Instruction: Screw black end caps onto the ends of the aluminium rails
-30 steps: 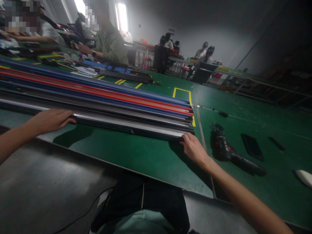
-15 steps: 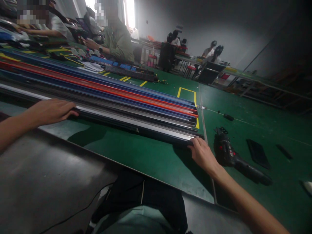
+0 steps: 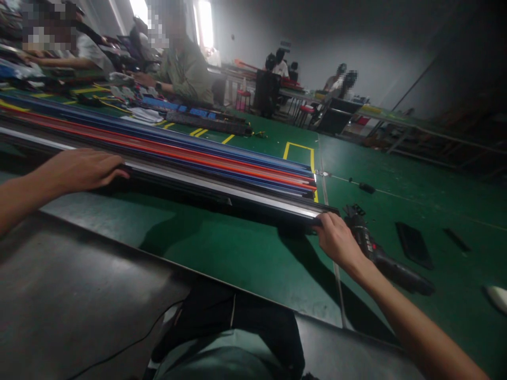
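A long dark profile with a shiny silver channel (image 3: 222,186) stretches across the table in front of me, slanting down to the right. My left hand (image 3: 89,170) is closed over it on the left, thumb along its near edge. Its right end is gripped by my right hand (image 3: 336,232), fingers curled over the top. Shadows beneath it suggest that it is raised off the green table (image 3: 237,253). Just behind lie parallel blue strips (image 3: 253,155) and orange-red strips (image 3: 245,168), partly covered by the profile.
To the right lie a black power tool (image 3: 380,253), a dark flat phone-like thing (image 3: 414,245) and a small dark bar (image 3: 457,239). A padded grey roll (image 3: 208,122) lies farther back. Co-workers (image 3: 186,68) sit across the table.
The profile has lifted slightly and shifted a little toward the right and away from me, now covering more of the strips behind. Both hands keep their grip on it.
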Motion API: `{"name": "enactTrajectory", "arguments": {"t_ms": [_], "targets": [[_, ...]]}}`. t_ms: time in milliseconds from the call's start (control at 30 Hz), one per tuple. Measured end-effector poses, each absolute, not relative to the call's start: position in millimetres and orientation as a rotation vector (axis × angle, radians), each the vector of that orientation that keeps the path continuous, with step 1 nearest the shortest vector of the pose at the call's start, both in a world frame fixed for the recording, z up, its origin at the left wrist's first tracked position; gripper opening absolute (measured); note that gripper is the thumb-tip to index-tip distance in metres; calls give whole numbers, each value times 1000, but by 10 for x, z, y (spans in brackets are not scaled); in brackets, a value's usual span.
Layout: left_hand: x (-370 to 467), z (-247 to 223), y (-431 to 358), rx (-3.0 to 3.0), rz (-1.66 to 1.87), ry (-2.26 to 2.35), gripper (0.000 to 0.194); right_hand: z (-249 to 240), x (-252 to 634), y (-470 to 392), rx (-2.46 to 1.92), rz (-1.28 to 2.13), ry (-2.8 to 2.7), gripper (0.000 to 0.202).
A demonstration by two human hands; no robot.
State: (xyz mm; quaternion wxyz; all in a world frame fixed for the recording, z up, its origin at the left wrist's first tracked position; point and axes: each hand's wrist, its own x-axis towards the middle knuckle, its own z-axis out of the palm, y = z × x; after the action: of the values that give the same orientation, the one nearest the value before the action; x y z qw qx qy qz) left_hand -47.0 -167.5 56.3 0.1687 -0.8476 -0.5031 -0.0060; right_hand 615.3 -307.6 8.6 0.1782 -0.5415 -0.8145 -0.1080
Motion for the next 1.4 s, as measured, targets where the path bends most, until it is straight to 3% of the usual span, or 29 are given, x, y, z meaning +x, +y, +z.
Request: {"name": "enactTrajectory", "arguments": {"t_ms": [200, 633, 1400], "targets": [[-294, 712, -1481, -2296, 301, -1276, 59, 154, 6249, -2955, -1556, -351, -2332, 9], [-318, 638, -898, -2288, 293, -1263, 35, 254, 6377, -2653, -1586, -462, -2350, 10], [-79, 589, -279, -2328, 235, -1341, 47, 299, 6487, -1955, -1697, -501, -2372, 5]]}}
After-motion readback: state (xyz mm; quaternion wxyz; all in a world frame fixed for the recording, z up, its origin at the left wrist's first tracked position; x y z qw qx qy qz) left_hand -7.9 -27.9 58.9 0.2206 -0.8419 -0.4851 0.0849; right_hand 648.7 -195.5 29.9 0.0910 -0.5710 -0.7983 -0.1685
